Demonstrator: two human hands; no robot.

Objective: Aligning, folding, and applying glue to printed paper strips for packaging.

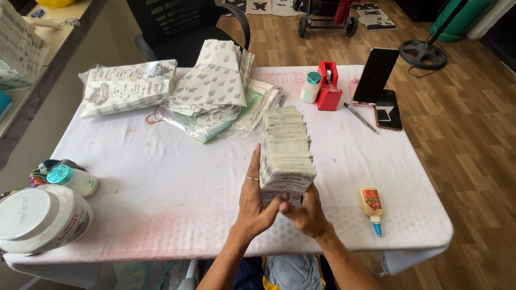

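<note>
Now both hands hold a thick stack of folded papers, standing on the table near its front edge. Left hand presses flat on the stack's left side. Right hand wraps the near end from below. Glue lies to the right. Paper piles sit farther back, near a red tape holder and a phone.
</note>
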